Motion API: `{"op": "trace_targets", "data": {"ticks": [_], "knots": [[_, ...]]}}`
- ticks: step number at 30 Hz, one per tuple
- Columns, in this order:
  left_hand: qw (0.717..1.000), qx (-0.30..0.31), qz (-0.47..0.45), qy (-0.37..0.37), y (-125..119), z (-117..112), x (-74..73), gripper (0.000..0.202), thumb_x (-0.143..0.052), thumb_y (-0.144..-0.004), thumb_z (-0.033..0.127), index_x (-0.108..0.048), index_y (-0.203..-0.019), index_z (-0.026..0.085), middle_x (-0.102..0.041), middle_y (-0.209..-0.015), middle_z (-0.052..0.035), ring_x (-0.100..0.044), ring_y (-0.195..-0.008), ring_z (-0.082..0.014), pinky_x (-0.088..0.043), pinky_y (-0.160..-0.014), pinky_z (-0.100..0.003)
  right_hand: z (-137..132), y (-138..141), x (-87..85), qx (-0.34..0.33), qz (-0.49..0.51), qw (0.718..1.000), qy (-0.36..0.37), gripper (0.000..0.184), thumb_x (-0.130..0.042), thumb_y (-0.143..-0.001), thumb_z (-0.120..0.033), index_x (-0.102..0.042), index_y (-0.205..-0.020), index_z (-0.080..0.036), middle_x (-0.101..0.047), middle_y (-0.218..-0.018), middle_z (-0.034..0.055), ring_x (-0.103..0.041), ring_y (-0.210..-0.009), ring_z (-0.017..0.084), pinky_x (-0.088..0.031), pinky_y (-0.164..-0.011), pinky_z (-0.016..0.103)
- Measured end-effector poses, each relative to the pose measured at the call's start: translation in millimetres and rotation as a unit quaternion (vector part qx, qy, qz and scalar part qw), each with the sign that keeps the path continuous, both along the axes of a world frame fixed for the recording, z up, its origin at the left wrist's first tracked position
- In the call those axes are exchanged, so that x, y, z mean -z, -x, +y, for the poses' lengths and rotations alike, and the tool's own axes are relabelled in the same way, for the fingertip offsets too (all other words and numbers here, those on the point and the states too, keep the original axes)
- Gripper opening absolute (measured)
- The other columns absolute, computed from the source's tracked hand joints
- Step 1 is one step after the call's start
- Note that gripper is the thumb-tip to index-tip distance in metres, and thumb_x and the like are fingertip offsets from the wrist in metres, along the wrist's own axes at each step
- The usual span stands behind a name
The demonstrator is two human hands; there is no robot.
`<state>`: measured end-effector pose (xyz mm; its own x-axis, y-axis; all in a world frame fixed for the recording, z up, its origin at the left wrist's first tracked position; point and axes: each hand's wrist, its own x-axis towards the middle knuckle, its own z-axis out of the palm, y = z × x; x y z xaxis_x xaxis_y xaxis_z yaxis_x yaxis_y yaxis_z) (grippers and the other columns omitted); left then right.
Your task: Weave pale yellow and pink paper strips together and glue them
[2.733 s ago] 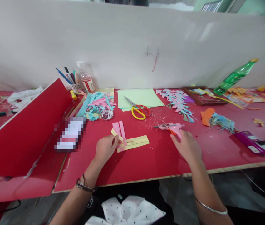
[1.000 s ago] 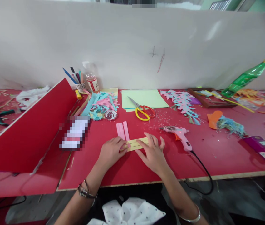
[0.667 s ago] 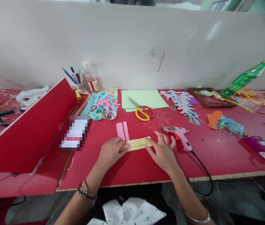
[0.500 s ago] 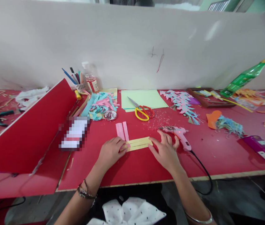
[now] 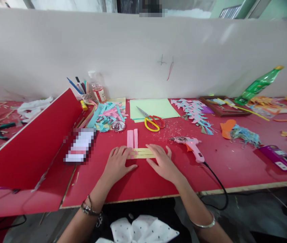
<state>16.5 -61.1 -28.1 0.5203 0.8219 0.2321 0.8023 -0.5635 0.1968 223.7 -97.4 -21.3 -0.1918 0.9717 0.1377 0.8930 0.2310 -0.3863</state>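
Yellow paper strips (image 5: 143,153) lie side by side across the red table in front of me. Pink paper strips (image 5: 130,138) stick out away from me at their left end, where the two colours meet. My left hand (image 5: 118,162) rests over that left end, fingers on the paper and thumb stretched out on the table. My right hand (image 5: 161,160) lies over the right end of the yellow strips with its fingers spread. A pink glue gun (image 5: 192,145) with a black cord lies right of my right hand.
Scissors (image 5: 151,122) lie on pale green paper sheets (image 5: 158,106) behind the strips. Blue and pink paper cuttings (image 5: 108,114) and a phone (image 5: 81,145) are at left, beside a red board (image 5: 37,145). A green bottle (image 5: 260,85) leans against the partition at right.
My right hand has moved left along the yellow strips, away from the glue gun. My left hand has opened flatter over their left end. The strips now lie straighter.
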Motion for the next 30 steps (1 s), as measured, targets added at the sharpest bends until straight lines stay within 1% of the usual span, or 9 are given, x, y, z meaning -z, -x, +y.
{"op": "trace_targets", "data": {"ticks": [2, 5, 9, 14, 16, 21, 25, 28, 30], "knots": [[1.0, 0.005, 0.015, 0.01, 3, 2, -1.8, 0.039, -0.057, -0.076, 0.039, -0.05, -0.109, 0.021, -0.055, -0.107, -0.0071, -0.049, -0.102, -0.0233, -0.033, -0.092, -0.04, 4, 7, -2.5, -0.008, -0.002, 1.0, 0.008, 0.044, -0.038, -0.085, -0.035, -0.035, -0.128, -0.024, -0.048, -0.126, 0.0096, -0.04, -0.117, 0.022, -0.006, -0.1, 0.054], [0.999, 0.031, 0.035, 0.027, 9, 5, -7.0, 0.029, -0.052, -0.081, 0.031, -0.052, -0.108, 0.022, -0.055, -0.109, -0.0058, -0.049, -0.103, -0.0215, -0.036, -0.09, -0.037, 7, 14, -6.7, -0.006, -0.015, 1.0, -0.003, 0.044, -0.042, -0.083, -0.037, -0.04, -0.124, -0.021, -0.053, -0.118, 0.0106, -0.045, -0.11, 0.024, -0.009, -0.099, 0.052], [0.995, 0.064, 0.059, 0.051, 19, 13, -15.7, 0.026, -0.043, -0.086, 0.02, -0.054, -0.109, 0.022, -0.057, -0.11, -0.0052, -0.048, -0.105, -0.0196, -0.04, -0.087, -0.033, 1, 21, -11.8, -0.018, -0.02, 1.0, -0.004, 0.043, -0.045, -0.082, -0.037, -0.043, -0.122, -0.02, -0.057, -0.111, 0.0114, -0.048, -0.104, 0.025, -0.015, -0.097, 0.05], [0.993, 0.056, 0.084, 0.063, 29, 26, -19.3, 0.028, -0.042, -0.084, 0.011, -0.057, -0.105, 0.02, -0.056, -0.11, -0.0063, -0.05, -0.104, -0.0201, -0.04, -0.089, -0.034, -8, 22, -17.6, -0.045, 0.01, 0.999, 0.02, 0.042, -0.046, -0.082, -0.036, -0.041, -0.122, -0.024, -0.061, -0.105, 0.0074, -0.052, -0.098, 0.023, -0.018, -0.094, 0.049], [0.995, 0.044, 0.067, 0.064, 28, 27, -17.4, 0.026, -0.041, -0.084, 0.013, -0.056, -0.105, 0.018, -0.057, -0.108, -0.0068, -0.051, -0.102, -0.0196, -0.041, -0.087, -0.033, -9, 21, -18.5, -0.046, 0.018, 0.998, 0.025, 0.04, -0.045, -0.083, -0.036, -0.041, -0.121, -0.025, -0.061, -0.104, 0.0067, -0.052, -0.098, 0.022, -0.019, -0.094, 0.048], [0.997, -0.005, 0.008, 0.072, 15, 19, -10.2, 0.027, -0.042, -0.087, 0.029, -0.055, -0.106, 0.017, -0.056, -0.105, -0.0079, -0.052, -0.095, -0.0195, -0.043, -0.081, -0.031, -3, 16, -20.0, -0.014, 0.004, 1.0, 0.009, 0.035, -0.039, -0.086, -0.032, -0.044, -0.119, -0.023, -0.058, -0.111, 0.0094, -0.05, -0.105, 0.022, -0.021, -0.095, 0.048], [0.997, -0.038, 0.019, 0.06, 10, 13, -3.9, 0.035, -0.047, -0.084, 0.034, -0.051, -0.115, 0.02, -0.052, -0.114, -0.009, -0.047, -0.101, -0.0229, -0.041, -0.083, -0.035, 14, 15, -27.5, -0.058, -0.014, 0.998, 0.001, 0.031, -0.037, -0.087, -0.023, -0.047, -0.116, -0.021, -0.057, -0.112, 0.0085, -0.049, -0.106, 0.019, -0.027, -0.094, 0.042], [0.997, -0.05, 0.019, 0.05, 15, 15, -0.8, 0.035, -0.047, -0.083, 0.037, -0.051, -0.116, 0.027, -0.05, -0.118, -0.0076, -0.044, -0.106, -0.0247, -0.037, -0.088, -0.04, 36, 16, -31.9, -0.1, -0.016, 0.995, -0.007, 0.034, -0.033, -0.086, -0.015, -0.05, -0.116, -0.018, -0.057, -0.115, 0.0085, -0.049, -0.108, 0.017, -0.034, -0.09, 0.034], [0.997, -0.057, 0.02, 0.046, 22, 19, -0.1, 0.034, -0.048, -0.082, 0.039, -0.052, -0.114, 0.031, -0.05, -0.118, -0.0064, -0.043, -0.108, -0.0251, -0.03, -0.092, -0.045, 52, 19, -32.0, -0.107, -0.009, 0.994, -0.019, 0.038, -0.03, -0.086, -0.011, -0.05, -0.117, -0.016, -0.056, -0.117, 0.0081, -0.049, -0.109, 0.016, -0.037, -0.089, 0.03]]}}
